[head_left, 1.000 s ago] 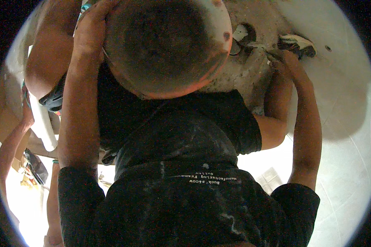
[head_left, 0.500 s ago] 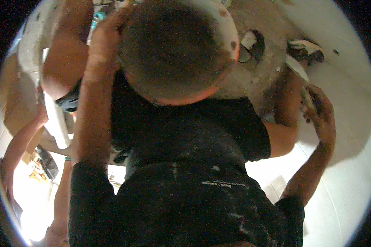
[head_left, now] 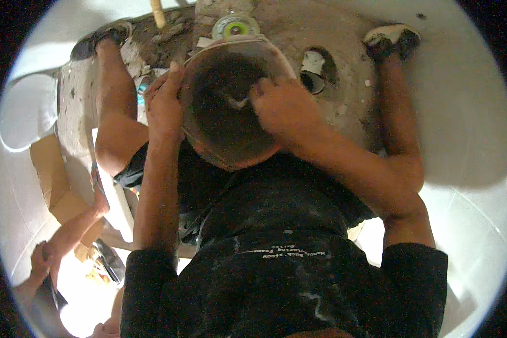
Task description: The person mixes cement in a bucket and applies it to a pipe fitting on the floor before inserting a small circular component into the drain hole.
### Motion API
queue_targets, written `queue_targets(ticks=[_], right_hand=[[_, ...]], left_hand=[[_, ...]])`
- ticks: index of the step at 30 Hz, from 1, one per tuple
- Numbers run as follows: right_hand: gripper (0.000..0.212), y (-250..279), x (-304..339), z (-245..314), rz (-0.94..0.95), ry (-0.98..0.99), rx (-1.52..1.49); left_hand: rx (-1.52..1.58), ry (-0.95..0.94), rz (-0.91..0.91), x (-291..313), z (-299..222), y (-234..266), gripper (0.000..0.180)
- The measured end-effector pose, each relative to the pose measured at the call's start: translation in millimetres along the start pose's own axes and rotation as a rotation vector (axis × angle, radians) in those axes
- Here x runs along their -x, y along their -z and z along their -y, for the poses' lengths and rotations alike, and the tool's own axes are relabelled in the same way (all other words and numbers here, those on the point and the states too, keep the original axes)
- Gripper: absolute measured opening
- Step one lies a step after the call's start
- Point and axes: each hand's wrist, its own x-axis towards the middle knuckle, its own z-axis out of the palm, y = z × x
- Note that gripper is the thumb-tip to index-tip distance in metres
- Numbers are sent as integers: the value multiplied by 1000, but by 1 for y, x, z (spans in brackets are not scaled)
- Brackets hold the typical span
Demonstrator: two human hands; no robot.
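Observation:
A round bucket (head_left: 222, 143) with a dark inside and a pale, stained rim sits between my legs, tilted toward me. My left hand (head_left: 164, 107) grips its left edge, thumb up along the rim. Over the bucket's mouth, at its right side, is my right hand (head_left: 287, 110), its fingers curled closed. A small pale streak (head_left: 239, 103) shows by those fingers against the dark inside. Whether it belongs to something in the hand, I cannot tell.
Beyond the bucket lies a white disc with a green centre (head_left: 235, 29). A round pipe opening (head_left: 312, 82) is in the dirty floor at right. At left are bent cardboard (head_left: 49, 174), a long white strip (head_left: 117, 194) and another person's arm (head_left: 76, 225).
My right hand has swung from the far right, where it held a pale object, to the bucket's mouth. The view has shifted, and the bucket shows lower and smaller.

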Motion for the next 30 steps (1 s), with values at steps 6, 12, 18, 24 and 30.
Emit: queue_targets(ticks=[6,12,18,24,30], right_hand=[[30,-12,6,5,112,-35,-175],[36,9,26,-1,249,-158,-214],[32,13,43,-23,10,-89,-74],[28,12,31,-11,63,74,-14],[30,-8,27,-10,351,-40,-194]], left_hand=[[413,262,40,14,-19,-8,39],[237,84,69,11,5,-9,37],[452,207,60,22,-17,-9,36],[400,156,81,20,-12,-7,36],[511,198,47,24,-13,-19,36]])
